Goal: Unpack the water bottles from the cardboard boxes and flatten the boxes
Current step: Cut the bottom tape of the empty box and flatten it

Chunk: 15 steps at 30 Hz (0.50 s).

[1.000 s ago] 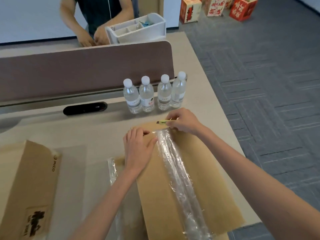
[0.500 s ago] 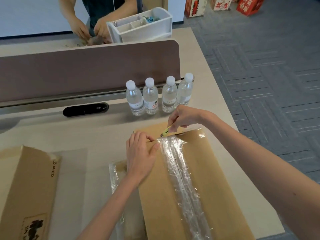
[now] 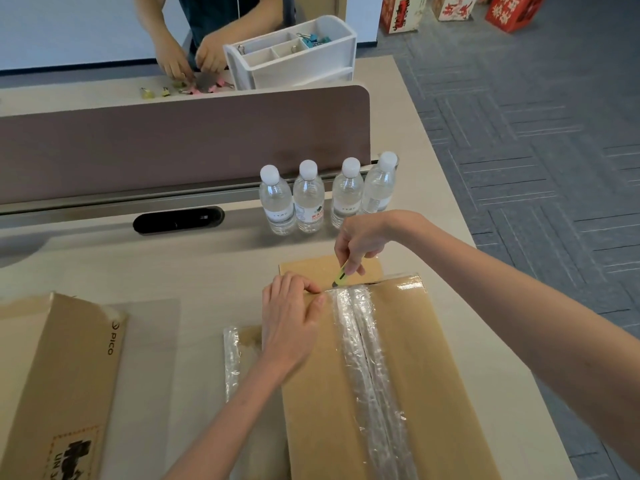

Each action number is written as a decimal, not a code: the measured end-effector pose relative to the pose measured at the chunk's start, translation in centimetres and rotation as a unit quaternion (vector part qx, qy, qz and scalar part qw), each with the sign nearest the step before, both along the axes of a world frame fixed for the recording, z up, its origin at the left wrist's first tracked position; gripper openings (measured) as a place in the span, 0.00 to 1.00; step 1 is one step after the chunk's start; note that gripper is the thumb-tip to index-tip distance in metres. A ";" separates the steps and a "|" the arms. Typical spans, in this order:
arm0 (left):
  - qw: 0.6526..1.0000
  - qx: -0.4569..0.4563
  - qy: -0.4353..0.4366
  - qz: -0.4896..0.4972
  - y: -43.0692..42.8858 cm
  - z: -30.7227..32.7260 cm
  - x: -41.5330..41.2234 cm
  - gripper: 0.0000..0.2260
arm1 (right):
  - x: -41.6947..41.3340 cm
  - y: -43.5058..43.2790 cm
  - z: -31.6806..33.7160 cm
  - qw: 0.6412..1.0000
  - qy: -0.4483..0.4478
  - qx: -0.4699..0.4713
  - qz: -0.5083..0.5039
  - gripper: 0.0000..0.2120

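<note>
**Beige desk (image 3: 207, 271): box being cut**

The cardboard box (image 3: 433, 375) is being pressed by the left hand (image 3: 287, 327), nothing grasped; a yellow cutter (image 3: 341, 277) is being gripped by the right hand (image 3: 363, 240) at the far end of the tape (image 3: 363, 341) — blade hidden, water bottles (image 3: 308, 202) behind.

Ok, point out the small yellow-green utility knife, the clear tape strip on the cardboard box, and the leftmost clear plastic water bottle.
small yellow-green utility knife (image 3: 340, 277): head view, exposed handle.
clear tape strip (image 3: 354, 358): head view, mid-length.
leftmost clear plastic water bottle (image 3: 280, 215): head view, label.
</note>
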<state>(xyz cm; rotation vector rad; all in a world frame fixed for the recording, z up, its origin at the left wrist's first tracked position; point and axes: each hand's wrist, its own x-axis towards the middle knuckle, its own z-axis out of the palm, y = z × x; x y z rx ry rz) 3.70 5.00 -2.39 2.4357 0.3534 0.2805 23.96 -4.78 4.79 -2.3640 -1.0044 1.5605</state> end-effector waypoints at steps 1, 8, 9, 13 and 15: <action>1.000 0.001 0.002 0.000 0.0 0.0 0.0 0.04 | 0.1 -0.1 0.1 1.000 0.003 -0.002 0.000 0.06; 1.000 0.008 0.000 -0.009 0.0 -0.3 0.0 0.04 | 0.2 0.1 0.3 0.999 -0.002 -0.021 0.025 0.08; 1.000 0.008 0.001 -0.009 0.0 -0.3 0.0 0.04 | 0.2 0.1 0.3 0.999 -0.003 -0.023 0.027 0.08; 1.000 0.010 0.003 -0.007 0.1 -0.5 0.0 0.02 | 0.2 -0.3 0.0 1.000 0.004 -0.023 0.018 0.07; 1.000 0.011 0.004 -0.007 0.1 -0.5 0.0 0.02 | 0.2 -0.6 -0.1 1.000 0.013 -0.021 0.010 0.07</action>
